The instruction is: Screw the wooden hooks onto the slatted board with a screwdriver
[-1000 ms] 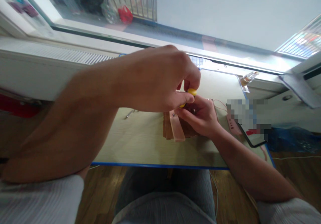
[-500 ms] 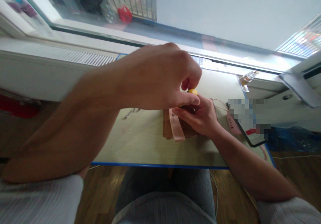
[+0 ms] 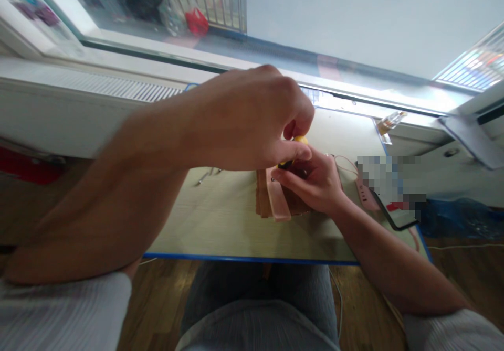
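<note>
A small table [image 3: 220, 225] with a pale green top and a blue edge is set below a wide window. Left of the brown stack [image 3: 263, 199], and well apart from it, a small metal piece [image 3: 205, 176] is seen lying on the tabletop.

Above the stack's far end, the left hand [image 3: 244, 120] is held with thumb and forefinger pinched on a yellow-capped tool [image 3: 300, 140]. Its other fingers are curled in, and the tool's tip is hidden.

The stack itself lies near the table's middle. A translucent pink strip [image 3: 279, 201] is laid along it and juts past its near edge.

On the stack's right side, the right hand [image 3: 315, 183] is closed on it, fingers pressed together just under the tool. Further right of the stack, a thin pink wire [image 3: 346, 163] and a dark phone [image 3: 397, 217] are seen.

A slip is judged the main risk. If the tool is pressed at a slant, its tip could skid into the right fingers or scratch the strip. If the grip is loosened, the stack could shift.
</note>
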`<move>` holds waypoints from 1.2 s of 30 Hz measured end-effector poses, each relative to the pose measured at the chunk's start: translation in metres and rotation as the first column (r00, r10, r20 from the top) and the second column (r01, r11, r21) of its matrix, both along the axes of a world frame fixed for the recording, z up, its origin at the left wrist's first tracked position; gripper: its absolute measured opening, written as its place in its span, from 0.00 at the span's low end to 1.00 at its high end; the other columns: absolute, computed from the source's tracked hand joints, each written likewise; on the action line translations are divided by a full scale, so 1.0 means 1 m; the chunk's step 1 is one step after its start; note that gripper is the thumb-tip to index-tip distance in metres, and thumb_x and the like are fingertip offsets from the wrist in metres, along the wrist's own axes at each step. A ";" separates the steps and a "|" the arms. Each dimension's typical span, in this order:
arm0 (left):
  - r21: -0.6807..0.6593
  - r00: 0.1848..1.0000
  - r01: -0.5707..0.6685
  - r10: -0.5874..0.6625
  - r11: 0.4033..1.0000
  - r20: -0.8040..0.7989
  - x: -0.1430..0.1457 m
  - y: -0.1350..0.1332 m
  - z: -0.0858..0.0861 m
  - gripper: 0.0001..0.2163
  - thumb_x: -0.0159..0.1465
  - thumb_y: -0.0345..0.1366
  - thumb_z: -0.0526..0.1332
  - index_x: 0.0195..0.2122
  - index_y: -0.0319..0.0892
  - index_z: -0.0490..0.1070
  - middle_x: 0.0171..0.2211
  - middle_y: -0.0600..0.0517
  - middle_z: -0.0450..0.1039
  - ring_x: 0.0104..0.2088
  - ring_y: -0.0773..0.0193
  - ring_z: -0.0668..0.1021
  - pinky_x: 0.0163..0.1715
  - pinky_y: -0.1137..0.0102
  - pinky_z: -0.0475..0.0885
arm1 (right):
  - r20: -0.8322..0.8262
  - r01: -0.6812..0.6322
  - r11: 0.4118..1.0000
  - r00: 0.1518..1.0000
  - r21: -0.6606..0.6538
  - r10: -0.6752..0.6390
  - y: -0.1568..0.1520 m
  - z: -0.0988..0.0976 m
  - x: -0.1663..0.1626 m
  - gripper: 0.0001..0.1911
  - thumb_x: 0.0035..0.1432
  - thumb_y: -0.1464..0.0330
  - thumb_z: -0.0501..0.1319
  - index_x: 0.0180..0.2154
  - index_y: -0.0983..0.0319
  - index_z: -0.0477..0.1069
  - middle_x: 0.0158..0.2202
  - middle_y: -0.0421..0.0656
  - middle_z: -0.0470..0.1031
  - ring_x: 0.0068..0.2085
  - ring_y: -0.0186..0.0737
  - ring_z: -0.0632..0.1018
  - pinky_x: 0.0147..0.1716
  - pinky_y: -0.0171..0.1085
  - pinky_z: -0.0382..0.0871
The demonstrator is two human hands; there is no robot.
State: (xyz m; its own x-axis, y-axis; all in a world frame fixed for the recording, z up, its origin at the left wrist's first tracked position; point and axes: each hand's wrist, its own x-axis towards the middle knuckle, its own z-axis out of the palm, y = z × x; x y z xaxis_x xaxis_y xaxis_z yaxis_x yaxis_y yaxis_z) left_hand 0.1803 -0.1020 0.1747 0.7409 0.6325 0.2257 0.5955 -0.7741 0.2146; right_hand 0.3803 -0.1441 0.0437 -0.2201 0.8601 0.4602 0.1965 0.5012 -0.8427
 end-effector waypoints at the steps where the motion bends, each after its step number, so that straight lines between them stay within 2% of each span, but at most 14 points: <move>1: -0.005 1.000 -0.002 0.001 1.000 -0.008 0.000 0.000 0.000 0.09 0.68 0.41 0.65 0.38 0.45 0.85 0.34 0.51 0.83 0.40 0.58 0.83 0.47 0.65 0.75 | -0.009 -0.006 1.000 1.000 0.001 0.006 0.000 -0.001 0.000 0.15 0.62 0.65 0.77 0.33 0.58 0.71 0.25 0.32 0.67 0.25 0.29 0.66 0.22 0.32 0.62; 5: -0.031 0.999 -0.010 0.008 0.999 -0.045 0.001 -0.002 0.002 0.12 0.70 0.41 0.63 0.41 0.43 0.85 0.37 0.50 0.83 0.45 0.58 0.84 0.51 0.65 0.74 | -0.006 0.001 1.000 1.000 -0.006 -0.001 0.001 -0.004 0.000 0.15 0.62 0.64 0.77 0.33 0.58 0.72 0.26 0.33 0.69 0.25 0.30 0.67 0.22 0.32 0.62; 16: -0.021 0.995 0.024 -0.026 0.999 -0.099 0.000 -0.001 0.003 0.15 0.72 0.43 0.60 0.46 0.43 0.86 0.41 0.50 0.84 0.44 0.60 0.84 0.50 0.68 0.74 | -0.010 -0.010 1.000 1.000 -0.004 0.010 0.001 -0.005 0.000 0.16 0.63 0.61 0.77 0.34 0.57 0.71 0.27 0.34 0.71 0.26 0.31 0.70 0.23 0.33 0.66; 21: -0.014 0.994 0.030 -0.031 0.999 -0.101 0.000 -0.002 0.003 0.13 0.71 0.41 0.61 0.43 0.43 0.85 0.39 0.51 0.83 0.42 0.61 0.83 0.48 0.68 0.74 | -0.001 -0.002 1.000 1.000 -0.008 0.002 0.001 -0.004 0.000 0.16 0.64 0.61 0.77 0.34 0.57 0.71 0.26 0.33 0.70 0.26 0.30 0.69 0.22 0.32 0.64; 29: -0.027 0.992 0.038 -0.041 0.999 -0.117 -0.002 0.000 0.001 0.14 0.72 0.40 0.60 0.48 0.44 0.85 0.42 0.51 0.84 0.49 0.56 0.85 0.53 0.64 0.75 | 0.017 0.012 1.000 1.000 -0.008 -0.011 -0.001 0.004 -0.002 0.13 0.62 0.66 0.76 0.34 0.58 0.73 0.25 0.32 0.69 0.25 0.29 0.69 0.21 0.31 0.63; 36: -0.022 0.992 0.052 -0.054 0.998 -0.114 0.000 0.000 0.000 0.16 0.72 0.43 0.58 0.46 0.44 0.84 0.39 0.52 0.83 0.49 0.56 0.86 0.53 0.63 0.76 | 0.008 0.016 0.999 1.000 -0.043 -0.016 -0.002 0.009 -0.004 0.12 0.60 0.67 0.75 0.32 0.58 0.72 0.24 0.33 0.70 0.25 0.30 0.70 0.22 0.31 0.64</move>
